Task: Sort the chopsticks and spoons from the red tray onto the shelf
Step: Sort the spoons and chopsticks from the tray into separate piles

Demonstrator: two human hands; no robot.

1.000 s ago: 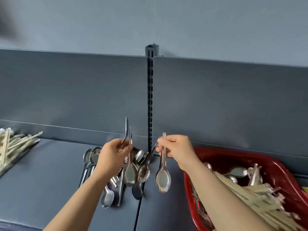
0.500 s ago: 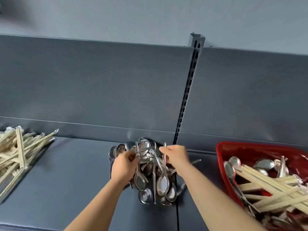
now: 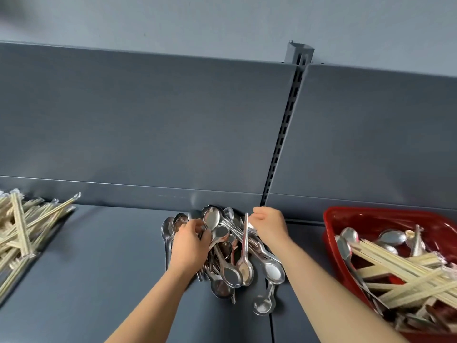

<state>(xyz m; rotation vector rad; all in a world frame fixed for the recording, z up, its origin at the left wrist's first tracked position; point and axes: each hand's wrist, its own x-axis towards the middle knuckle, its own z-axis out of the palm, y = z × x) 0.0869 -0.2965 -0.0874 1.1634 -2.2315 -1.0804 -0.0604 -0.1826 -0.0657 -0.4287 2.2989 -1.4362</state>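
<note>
A pile of metal spoons (image 3: 272, 269) lies on the grey shelf (image 3: 99, 268) against its back panel. My left hand (image 3: 189, 248) is down on the pile's left side, fingers curled round several spoon handles. My right hand (image 3: 270, 226) hovers at the pile's back right and pinches the top of one spoon (image 3: 244, 266), whose bowl hangs down onto the pile. The red tray (image 3: 332, 219) stands on the right with wrapped chopsticks (image 3: 400, 271) and more spoons (image 3: 393, 237) in it.
A heap of wrapped chopsticks (image 3: 22, 229) lies on the shelf at the far left. A slotted upright post (image 3: 284, 134) divides the back panel behind the spoon pile. A seam in the shelf runs under the pile's right edge.
Both hands have come down from above the shelf onto the spoon pile, carrying their spoons. The view has swung left, so the tray now sits further right.
</note>
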